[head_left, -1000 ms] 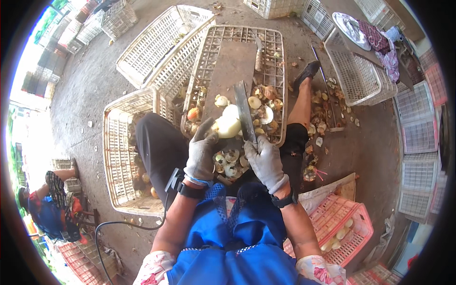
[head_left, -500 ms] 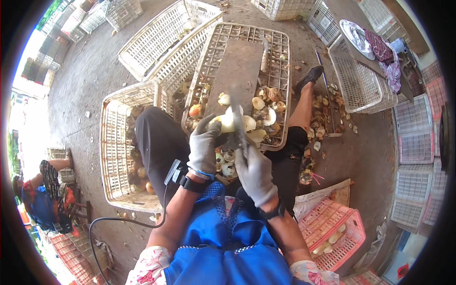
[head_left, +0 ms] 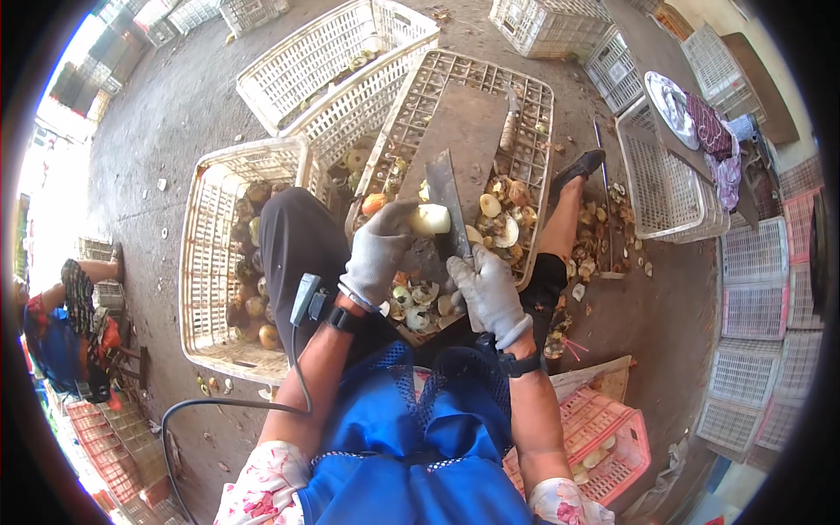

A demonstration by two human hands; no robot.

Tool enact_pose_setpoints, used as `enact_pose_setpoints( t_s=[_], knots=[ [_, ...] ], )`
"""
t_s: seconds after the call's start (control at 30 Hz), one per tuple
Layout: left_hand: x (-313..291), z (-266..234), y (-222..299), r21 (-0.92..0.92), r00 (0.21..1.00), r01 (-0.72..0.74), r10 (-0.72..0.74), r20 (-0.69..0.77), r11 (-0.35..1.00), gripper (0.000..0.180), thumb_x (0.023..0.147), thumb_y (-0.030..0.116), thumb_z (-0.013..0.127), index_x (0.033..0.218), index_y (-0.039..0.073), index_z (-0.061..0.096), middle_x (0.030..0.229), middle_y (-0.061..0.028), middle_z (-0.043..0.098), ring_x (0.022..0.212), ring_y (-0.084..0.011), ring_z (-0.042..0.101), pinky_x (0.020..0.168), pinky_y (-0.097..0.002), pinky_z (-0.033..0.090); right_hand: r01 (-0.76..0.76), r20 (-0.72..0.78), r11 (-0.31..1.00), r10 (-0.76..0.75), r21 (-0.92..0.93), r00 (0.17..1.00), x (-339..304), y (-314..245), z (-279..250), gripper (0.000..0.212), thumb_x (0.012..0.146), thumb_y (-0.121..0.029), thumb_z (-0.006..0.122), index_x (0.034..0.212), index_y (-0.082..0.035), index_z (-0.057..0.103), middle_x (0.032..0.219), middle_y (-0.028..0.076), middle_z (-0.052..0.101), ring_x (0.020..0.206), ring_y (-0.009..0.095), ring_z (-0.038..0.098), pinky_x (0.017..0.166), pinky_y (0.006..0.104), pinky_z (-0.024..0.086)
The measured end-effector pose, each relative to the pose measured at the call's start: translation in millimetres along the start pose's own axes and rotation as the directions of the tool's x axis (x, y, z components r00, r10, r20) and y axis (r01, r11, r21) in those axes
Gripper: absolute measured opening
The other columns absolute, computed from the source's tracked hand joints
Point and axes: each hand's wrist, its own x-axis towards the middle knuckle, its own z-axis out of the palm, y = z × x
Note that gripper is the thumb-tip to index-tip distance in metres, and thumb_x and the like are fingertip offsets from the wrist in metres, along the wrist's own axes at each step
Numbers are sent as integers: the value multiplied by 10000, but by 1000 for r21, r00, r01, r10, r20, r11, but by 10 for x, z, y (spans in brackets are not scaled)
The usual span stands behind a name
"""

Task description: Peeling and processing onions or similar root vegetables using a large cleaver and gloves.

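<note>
My left hand (head_left: 378, 254), in a grey glove, is closed round a pale peeled onion (head_left: 430, 220). In my gloved right hand (head_left: 490, 293) is the handle of a broad-bladed knife (head_left: 444, 197); its dark blade stands along the onion's right side, tip pointing away from me. Both hands are above the near part of a brown board (head_left: 464, 131) that lies on an upturned white crate (head_left: 544, 105). Onion scraps and skins (head_left: 505, 229) lie right of the board, and more peelings (head_left: 418, 306) sit below my hands.
A white crate of unpeeled onions (head_left: 197, 262) stands by my left knee. Beyond it is another white crate (head_left: 306, 66). A second knife (head_left: 510, 122) lies beside the board. The pink crate (head_left: 604, 437) at my right holds pale onions. Another person (head_left: 66, 324) sits far left.
The knife, blurred across the onion before, is now sharp in view beside it. My right hand has shifted right and slightly down. The whole view has turned a little.
</note>
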Motion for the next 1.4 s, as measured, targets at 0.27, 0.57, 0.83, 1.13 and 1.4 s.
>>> enact_pose_setpoints(
  t_s=[0.27, 0.57, 0.83, 1.13, 1.4],
  knots=[
    [181, -80, 147, 694, 982, -169, 180, 57, 700, 317, 860, 84, 699, 1176, 93, 704, 957, -125, 752, 907, -241, 738, 804, -365, 582, -42, 36, 997, 45, -72, 998, 79, -22, -49, 210, 1014, -222, 646, 1063, -25, 594, 740, 13, 619, 530, 73, 563, 473, 251, 483],
    [415, -146, 43, 439, 986, -161, 158, 42, 884, 195, 815, -5, 660, 998, 27, 721, 847, -70, 731, 806, -160, 673, 755, -299, 540, -121, 41, 992, 120, 28, 992, 95, -40, -51, 228, 1005, -211, 637, 1100, -4, 628, 759, 42, 653, 566, 108, 605, 513, 286, 495],
    [552, -42, -122, 747, 984, -176, 123, 126, 641, 159, 868, 45, 643, 992, 73, 738, 852, -121, 739, 791, -210, 700, 701, -343, 535, -204, 51, 957, 197, 207, 979, 112, 23, -211, 212, 1009, -201, 592, 1135, -31, 615, 776, 22, 608, 528, 85, 530, 491, 247, 476],
    [642, 160, -177, 844, 970, -196, -28, 242, 500, 142, 867, 132, 652, 965, 133, 755, 913, -121, 756, 913, -308, 727, 794, -412, 556, -587, 574, 21, -244, 809, 782, 296, 684, -451, 214, 1066, -231, 515, 951, -54, 475, 730, -31, 371, 578, 77, 417, 507, 254, 381],
    [550, 110, -212, 821, 974, -216, 53, 222, 529, 152, 855, 173, 685, 984, 138, 758, 996, -112, 741, 966, -316, 704, 837, -415, 542, -636, 503, -153, -486, 757, 715, 81, 524, -499, 299, 1056, -224, 421, 776, -122, 401, 536, -64, 313, 388, 56, 241, 356, 268, 201]
  ],
)
